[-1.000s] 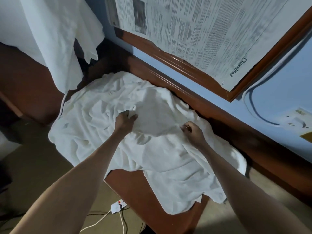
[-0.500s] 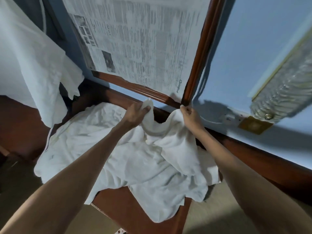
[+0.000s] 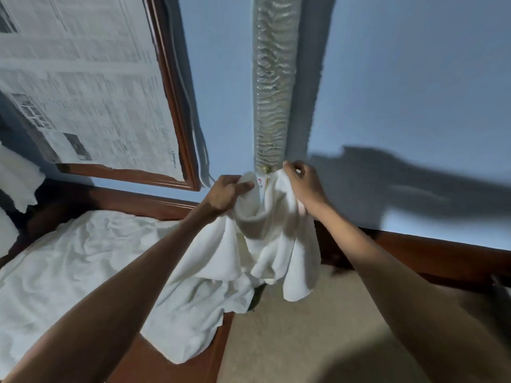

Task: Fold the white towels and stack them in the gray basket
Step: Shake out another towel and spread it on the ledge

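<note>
Above the right edge of the wooden table point(image 3: 193, 366), on my feed, both hands hold a white towel point(image 3: 265, 239) up against the blue wall point(image 3: 414, 78). The left hand point(image 3: 226, 193) curls its fingers round a bunched roll of the thick terry cloth. The right hand point(image 3: 304, 186) pinches the other top corner between thumb and fingertips. The towel sags between them in a soft U and hangs in heavy, rounded folds. Its lower ends dangle over the beige carpet point(image 3: 304, 341) and brush the rumpled heap of white linen point(image 3: 69, 272) that covers most of the glossy reddish tabletop. Behind the hands a silvery, rippled strip point(image 3: 272, 78) runs up the wall. To its left, newspaper point(image 3: 83, 92) fills a dark wooden frame point(image 3: 177, 106).

A second ago both hands were down on the heap, gripping the cloth where it lay flat. Half a second ago the towel was just rising before the frame's lower corner. Now I see it carried higher and further right, mostly clear of the pile.
</note>
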The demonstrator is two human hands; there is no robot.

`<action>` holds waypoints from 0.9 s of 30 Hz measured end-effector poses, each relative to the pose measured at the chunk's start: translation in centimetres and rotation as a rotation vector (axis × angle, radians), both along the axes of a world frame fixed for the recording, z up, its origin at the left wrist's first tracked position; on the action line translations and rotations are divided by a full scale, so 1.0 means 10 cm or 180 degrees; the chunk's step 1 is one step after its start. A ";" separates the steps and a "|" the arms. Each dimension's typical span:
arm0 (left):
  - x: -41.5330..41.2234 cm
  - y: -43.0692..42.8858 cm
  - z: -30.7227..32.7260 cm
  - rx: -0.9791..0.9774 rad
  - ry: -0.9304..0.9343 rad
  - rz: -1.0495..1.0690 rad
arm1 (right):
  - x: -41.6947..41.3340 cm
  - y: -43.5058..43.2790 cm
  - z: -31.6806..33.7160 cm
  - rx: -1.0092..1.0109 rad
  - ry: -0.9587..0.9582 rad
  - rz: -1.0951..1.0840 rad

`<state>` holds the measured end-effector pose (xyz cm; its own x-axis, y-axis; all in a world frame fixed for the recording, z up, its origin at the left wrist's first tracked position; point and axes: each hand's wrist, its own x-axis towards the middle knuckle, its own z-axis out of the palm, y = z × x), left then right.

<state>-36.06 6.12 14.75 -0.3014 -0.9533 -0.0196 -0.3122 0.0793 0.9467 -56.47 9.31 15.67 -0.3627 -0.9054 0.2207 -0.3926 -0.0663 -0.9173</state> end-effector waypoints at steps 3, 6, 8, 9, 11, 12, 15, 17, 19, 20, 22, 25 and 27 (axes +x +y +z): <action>-0.55 0.36 0.07 0.0051 0.0208 -0.0266 | -0.51 0.42 0.14 -0.0039 0.0007 -0.0241; -1.07 0.68 0.10 0.0149 0.0337 -0.0518 | -1.02 0.85 0.19 -0.0043 -0.0048 -0.0531; -1.39 0.90 0.09 0.0288 0.0456 -0.0638 | -1.34 1.12 0.19 -0.0041 -0.0128 -0.0772; -1.55 0.99 0.08 0.0380 0.0550 -0.0694 | -1.49 1.25 0.18 -0.0028 -0.0156 -0.0886; -1.83 1.18 0.07 0.0566 0.0628 -0.0781 | -1.77 1.48 0.16 0.0023 -0.0197 -0.1067; -1.95 1.26 0.06 0.0666 0.0632 -0.0808 | -1.90 1.59 0.15 0.0060 -0.0205 -0.1134; -2.23 1.47 -0.01 0.1051 0.0630 -0.0748 | -2.20 1.83 0.07 0.0285 -0.0137 -0.1319; -2.29 1.52 -0.15 0.1377 0.0628 -0.0790 | -2.37 1.95 -0.04 0.0525 -0.0050 -0.1416; -2.28 1.53 -0.36 0.1703 0.0505 -0.0878 | -2.55 2.03 -0.22 0.0846 0.0108 -0.1480; -2.26 1.52 -0.47 0.1819 0.0391 -0.0904 | -2.64 2.06 -0.32 0.1015 0.0216 -0.1487; -2.15 1.46 -0.72 0.1912 -0.0015 -0.0785 | -2.82 2.11 -0.56 0.1423 0.0417 -0.1363; -1.93 1.27 -1.17 0.2039 -0.0738 -0.0728 | -3.04 2.14 -1.04 0.2177 0.0676 -0.0974; -1.83 1.13 -1.42 0.2074 -0.1187 -0.0823 | -3.12 2.13 -1.35 0.2531 0.0854 -0.0810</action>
<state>-54.40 17.43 0.54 -0.3754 -0.6157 -0.6928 -0.6652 -0.3416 0.6640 -87.70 30.59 2.13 -0.6009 -0.7259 -0.3345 -0.5176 0.6724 -0.5291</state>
